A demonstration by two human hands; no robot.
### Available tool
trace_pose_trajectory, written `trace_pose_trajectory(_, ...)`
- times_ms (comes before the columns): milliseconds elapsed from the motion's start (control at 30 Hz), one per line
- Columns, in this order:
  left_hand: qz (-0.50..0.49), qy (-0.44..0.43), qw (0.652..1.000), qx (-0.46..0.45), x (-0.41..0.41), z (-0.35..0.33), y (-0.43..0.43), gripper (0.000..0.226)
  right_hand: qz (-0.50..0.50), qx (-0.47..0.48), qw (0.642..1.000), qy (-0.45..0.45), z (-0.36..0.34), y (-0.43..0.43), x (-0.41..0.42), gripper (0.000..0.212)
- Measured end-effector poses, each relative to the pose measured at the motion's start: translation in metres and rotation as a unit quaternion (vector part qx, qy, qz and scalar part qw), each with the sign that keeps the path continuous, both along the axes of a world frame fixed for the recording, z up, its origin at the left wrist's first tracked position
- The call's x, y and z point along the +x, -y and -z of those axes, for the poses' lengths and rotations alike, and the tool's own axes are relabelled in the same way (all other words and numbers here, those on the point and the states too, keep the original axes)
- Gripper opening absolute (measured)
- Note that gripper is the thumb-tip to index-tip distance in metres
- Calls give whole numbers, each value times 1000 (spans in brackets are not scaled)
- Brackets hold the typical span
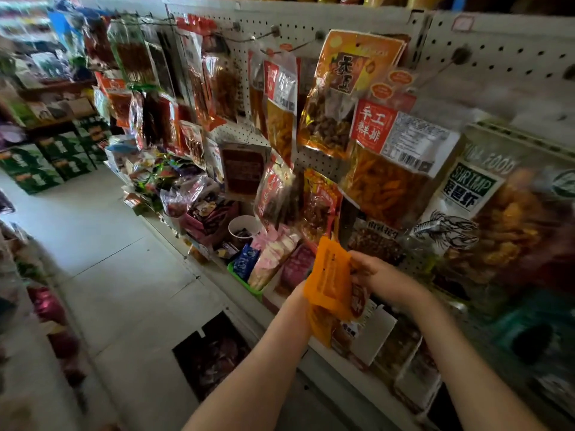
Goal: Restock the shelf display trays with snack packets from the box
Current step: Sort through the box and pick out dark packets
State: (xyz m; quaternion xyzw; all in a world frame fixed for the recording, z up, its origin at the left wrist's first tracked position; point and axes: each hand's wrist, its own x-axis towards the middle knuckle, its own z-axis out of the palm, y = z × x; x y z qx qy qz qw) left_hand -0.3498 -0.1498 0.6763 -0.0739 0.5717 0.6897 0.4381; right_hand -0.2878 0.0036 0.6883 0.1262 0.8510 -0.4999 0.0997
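Observation:
Both of my hands hold a bunch of orange snack packets [331,279] just above the shelf edge. My right hand [378,275] grips the packets from the right, thumb on their face. My left hand [300,295] is mostly hidden behind the packets and holds them from below. Under them stand display trays: a green tray [241,279] with blue and pink packets, and a white tray [378,332] with dark packets. The box is at the shelf's base on the floor [211,353], its top open, dark red packets inside.
A pegboard wall [311,29] carries many hanging snack bags, among them a large shrimp bag [485,219]. A paper cup [244,228] sits on the shelf. Green cartons [46,163] are stacked at the far left. Grey floor tiles [102,244] run along the aisle.

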Motion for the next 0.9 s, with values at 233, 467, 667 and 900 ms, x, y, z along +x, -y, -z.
trace_pose_trajectory(233,74,142,984,79,-9,12,3,79,3,213,973,87,10,-11,12,50)
trace_pose_trajectory(467,222,91,964,114,-1,21,8,41,-33,204,977,58,-6,5,14,37)
trace_pose_trajectory(667,145,57,978,141,15,32,-2,48,10,308,947,-95,-6,23,16,39)
trace_pose_trajectory(900,66,105,970,208,25,25,-8,71,433,-10,886,-163,12,34,30,63)
